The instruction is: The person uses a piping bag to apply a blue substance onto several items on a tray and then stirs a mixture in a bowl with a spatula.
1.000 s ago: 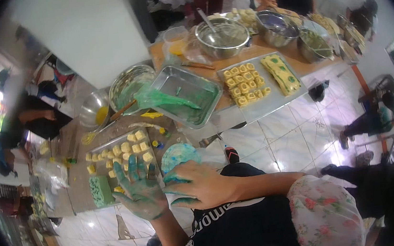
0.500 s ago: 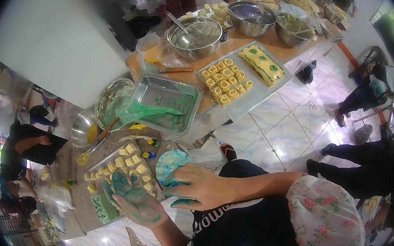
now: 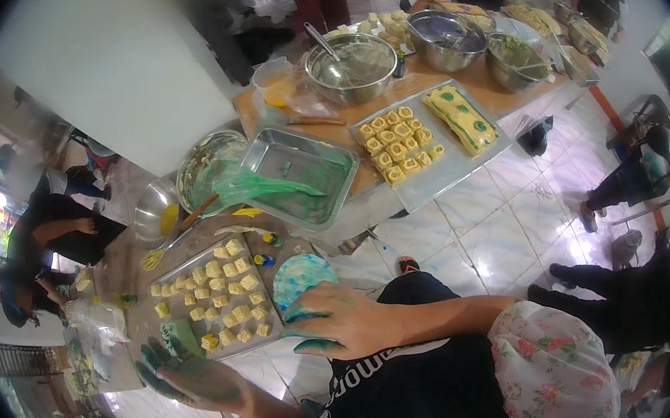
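Note:
My left hand (image 3: 198,380) is open with its palm turned up and fingers spread, smeared dark green, beside a metal tray (image 3: 181,276). It holds nothing. Rows of small yellow dough pieces (image 3: 217,284) lie on that tray. At the tray's near left corner is a pale green block (image 3: 179,338), partly behind my left fingers. My right hand (image 3: 345,320), fingertips stained blue-green, is open with its fingers apart and slightly bent. Just beyond it is a round white disc (image 3: 306,276) blotched blue and green; the hand overlaps its near edge, and I cannot tell if they touch.
Beyond the tray are a green-smeared rectangular pan (image 3: 342,202) with a green piping bag (image 3: 271,185) across it, and a whisk (image 3: 161,252). Another tray (image 3: 422,187) bears yellow rolls and a loaf with green spots. Mixing bowls (image 3: 355,93) stand behind. People (image 3: 76,236) are around.
My left hand has moved left and toward me, away from my right hand, uncovering more of the dough pieces. The right hand has barely moved. The view has shifted slightly.

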Demonstrator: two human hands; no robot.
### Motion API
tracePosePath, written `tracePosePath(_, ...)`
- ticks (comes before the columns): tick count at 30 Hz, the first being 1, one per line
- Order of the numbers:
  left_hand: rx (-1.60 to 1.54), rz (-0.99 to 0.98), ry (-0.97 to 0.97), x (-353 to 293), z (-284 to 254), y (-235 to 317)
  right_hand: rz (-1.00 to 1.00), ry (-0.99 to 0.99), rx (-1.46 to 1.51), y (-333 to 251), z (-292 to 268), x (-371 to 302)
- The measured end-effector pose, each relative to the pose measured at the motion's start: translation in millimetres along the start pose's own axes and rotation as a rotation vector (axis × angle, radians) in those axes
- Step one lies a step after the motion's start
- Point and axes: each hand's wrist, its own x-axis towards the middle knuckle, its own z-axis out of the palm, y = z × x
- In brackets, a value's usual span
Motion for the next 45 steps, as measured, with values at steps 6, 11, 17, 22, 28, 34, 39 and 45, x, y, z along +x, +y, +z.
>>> tracePosePath(6, 0.202, 0.223, 0.182, 18.2, -23.0, 25.7, -0.047, 0.010, 0.003, 9.7, -21.9, -3.6)
tracePosePath(11, 0.111, 0.331, 0.118, 16.9, -58.0, 46.2, -0.054, 0.055, -0.004, 18.8, -62.6, -16.6)
tracePosePath(17, 0.514, 0.489, 0.146, -23.3, 20.6, 51.7, -0.017, 0.119, -0.048, 33.6, -133.1, -51.6)
tracePosePath(22, 0.024, 0.290, 0.125, -60.7, 71.6, 49.5, 0.000, 0.159, -0.108, 46.2, -183.3, -84.7)
tracePosePath(28, 0.185, 0.358, 0.113, -101.9, 119.6, 56.0, 0.023, 0.197, -0.021, 52.6, -224.1, -108.5)
tracePosePath(34, 0.199, 0.352, 0.165, -97.7, 125.4, 58.6, -0.006, 0.249, -0.039, 59.5, -227.5, -117.1)
tracePosePath(39, 0.155, 0.295, -0.046, -93.6, 120.6, 34.0, 0.054, 0.236, -0.034, 60.6, -228.0, -116.1)
tracePosePath(45, 0.161, 0.230, -0.154, -101.9, 148.7, 28.0, 0.047, 0.295, -0.094, 59.5, -220.5, -109.9)
